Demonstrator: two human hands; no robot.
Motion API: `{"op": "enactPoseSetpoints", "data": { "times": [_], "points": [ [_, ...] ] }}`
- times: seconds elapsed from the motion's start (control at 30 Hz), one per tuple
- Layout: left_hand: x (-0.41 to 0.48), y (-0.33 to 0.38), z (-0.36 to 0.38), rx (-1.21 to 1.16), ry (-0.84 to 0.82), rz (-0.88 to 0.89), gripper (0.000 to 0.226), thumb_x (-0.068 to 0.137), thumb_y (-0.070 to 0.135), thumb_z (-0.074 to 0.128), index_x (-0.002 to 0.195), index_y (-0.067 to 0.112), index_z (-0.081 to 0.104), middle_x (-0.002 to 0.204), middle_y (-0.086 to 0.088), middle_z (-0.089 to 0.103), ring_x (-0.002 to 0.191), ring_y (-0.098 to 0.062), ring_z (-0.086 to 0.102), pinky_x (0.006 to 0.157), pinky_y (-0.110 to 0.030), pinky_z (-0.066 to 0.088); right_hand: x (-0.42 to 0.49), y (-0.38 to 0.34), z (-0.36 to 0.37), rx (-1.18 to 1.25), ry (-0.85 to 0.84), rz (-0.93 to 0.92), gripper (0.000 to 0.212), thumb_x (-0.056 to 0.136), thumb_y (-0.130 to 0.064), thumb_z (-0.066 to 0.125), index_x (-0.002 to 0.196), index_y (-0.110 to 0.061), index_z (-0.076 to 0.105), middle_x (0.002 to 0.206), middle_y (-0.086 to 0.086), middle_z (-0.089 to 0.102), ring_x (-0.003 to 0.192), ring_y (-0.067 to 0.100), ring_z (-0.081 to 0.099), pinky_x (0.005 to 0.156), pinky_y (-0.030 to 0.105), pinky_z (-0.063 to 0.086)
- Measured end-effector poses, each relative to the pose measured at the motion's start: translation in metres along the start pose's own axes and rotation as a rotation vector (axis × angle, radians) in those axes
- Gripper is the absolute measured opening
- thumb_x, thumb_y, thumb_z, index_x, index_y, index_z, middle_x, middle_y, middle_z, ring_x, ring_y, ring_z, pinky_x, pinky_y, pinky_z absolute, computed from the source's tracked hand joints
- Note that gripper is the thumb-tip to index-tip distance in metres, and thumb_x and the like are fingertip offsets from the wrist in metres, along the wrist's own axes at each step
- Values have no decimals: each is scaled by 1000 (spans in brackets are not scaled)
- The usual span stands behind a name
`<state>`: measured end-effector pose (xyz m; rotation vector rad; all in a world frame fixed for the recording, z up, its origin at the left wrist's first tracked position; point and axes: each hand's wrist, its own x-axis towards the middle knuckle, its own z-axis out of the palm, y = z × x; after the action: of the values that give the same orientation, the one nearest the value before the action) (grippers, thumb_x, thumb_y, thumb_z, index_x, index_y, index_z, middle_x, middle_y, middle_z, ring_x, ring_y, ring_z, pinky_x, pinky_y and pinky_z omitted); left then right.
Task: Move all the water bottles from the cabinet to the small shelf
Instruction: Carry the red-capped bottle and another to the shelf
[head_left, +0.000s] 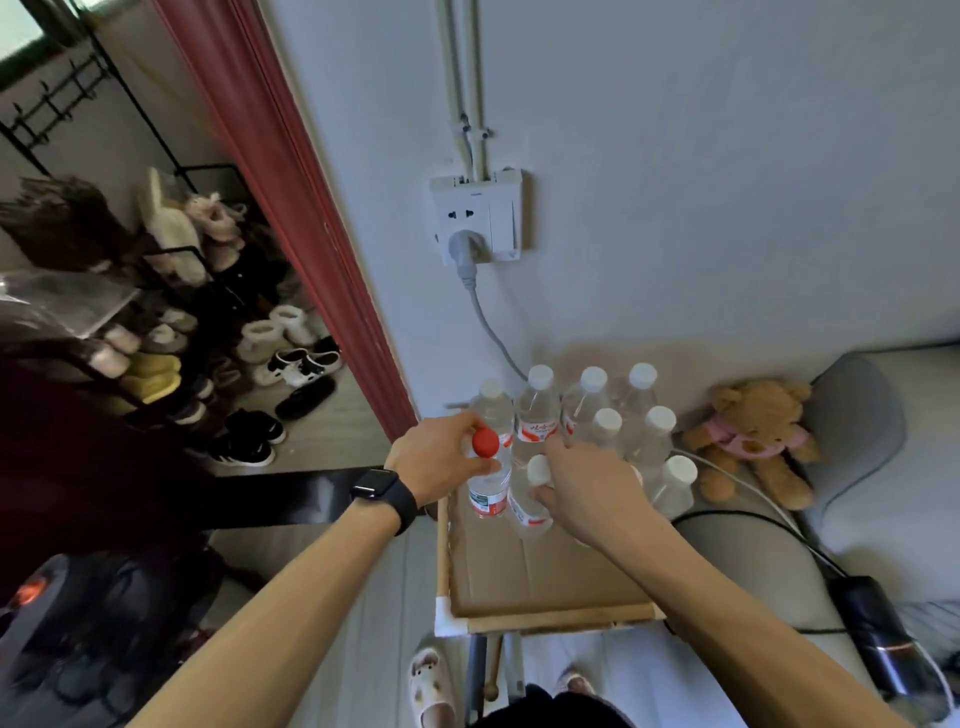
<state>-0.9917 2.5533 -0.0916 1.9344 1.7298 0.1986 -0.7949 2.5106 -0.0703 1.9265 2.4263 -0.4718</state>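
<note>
Being gripped at the small shelf (561, 619): red-capped bottle (487, 499) by the left hand (441, 457), white-capped bottle (538, 470) by the right hand (589, 493).

The red-capped bottle (488, 499) is clear, its label red and white (a green strip low down). The white-capped bottle (527, 514) and the other bottles (540, 410) are labelled alike. The teddy bear (753, 415) is brown, dressed in pink; the curtain (270, 156) dusty red; the watch (382, 491) black.
</note>
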Motion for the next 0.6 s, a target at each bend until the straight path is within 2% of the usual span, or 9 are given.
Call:
{"op": "enactPoseSetpoints", "data": {
  "times": [0.1,0.2,0.33,0.47,0.6],
  "points": [
    [-2,-1,-4,20,12,14,36,76,58,69,105,41,57,90,19,62,83,-7,60,70,-29,51,0,-4,-2,3,4,-14,31,94,-38,54,118,-19,49,109,5,65,95,26,64,73,34,47],
    [-9,-4,-4,17,32,6,34,77,59,67,103,40,56,89,18,61,82,-7,59,65,-26,46,-1,-8,-2,-7,-17,-49,36,92,-42,54,120,-20,47,107,4,64,95,26,63,77,37,51],
    [-14,-9,-2,-19,46,35,36,75,66,63,98,40,54,90,17,54,83,-8,57,71,-30,49,1,-12,-1,-7,-47,-52,41,89,-51,51,122,-28,49,103,3,66,91,28,64,75,39,54],
    [-13,-12,-8,-46,22,68,36,80,48,70,109,28,63,90,11,55,89,-13,57,79,-27,47,3,-11,-3,-73,-7,-8,39,88,-47,56,119,-23,53,102,5,66,93,29,64,67,33,45],
    [-10,-11,-19,-67,-100,94,40,77,34,75,116,30,67,100,7,59,93,-10,56,80,-19,41,6,-10,-7,-98,39,111,35,88,-43,58,113,-19,60,99,5,68,91,27,66,72,37,55]
  ]
}}
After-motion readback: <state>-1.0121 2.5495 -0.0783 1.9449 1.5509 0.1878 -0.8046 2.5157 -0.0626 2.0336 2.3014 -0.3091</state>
